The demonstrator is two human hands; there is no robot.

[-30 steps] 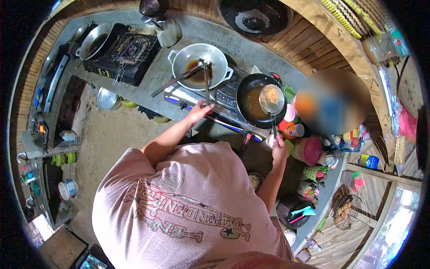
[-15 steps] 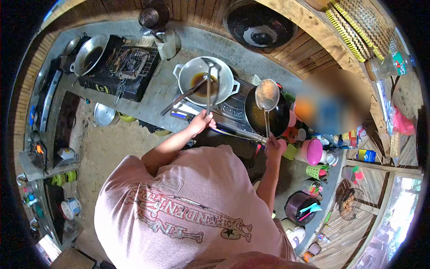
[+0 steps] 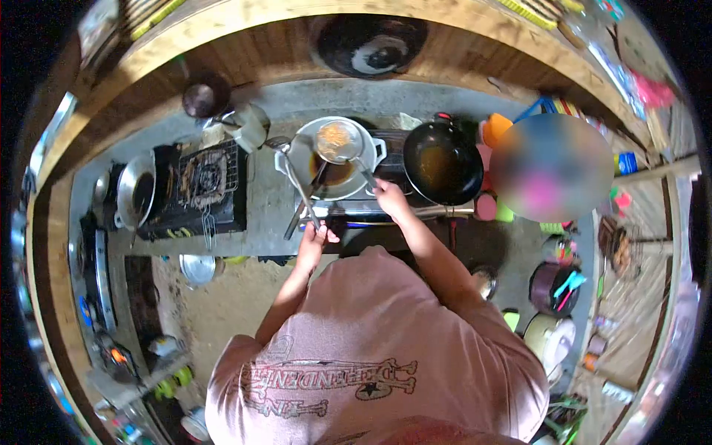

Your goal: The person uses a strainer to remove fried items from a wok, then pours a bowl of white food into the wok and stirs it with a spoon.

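Observation:
My left hand (image 3: 317, 241) is closed round the lower end of a long metal ladle (image 3: 300, 182), whose rounded head lies over the left rim of the white two-handled pot (image 3: 300, 137). Brown liquid (image 3: 337, 174) sits in the pot's bottom. A second utensil with a dark handle (image 3: 294, 221) leans out over the front rim. My right hand (image 3: 389, 199) grips the handle of a round strainer (image 3: 356, 148), held above the pot. Golden-brown fried pieces (image 3: 335, 137) lie in the strainer. To the right stands a black wok (image 3: 461, 152) with brownish oil in it.
Pot and wok stand on a stove (image 3: 393, 159). Further left are a charred grill rack (image 3: 211, 174) and a metal pan (image 3: 126, 189). A large black pan (image 3: 337, 37) hangs on the back wall. Pink and orange containers (image 3: 486, 206) crowd the wok's right side.
The strainer with its fried pieces has moved left from above the wok to above the pot. My left hand has drawn the ladle's head leftward to the pot's rim. The view has shifted.

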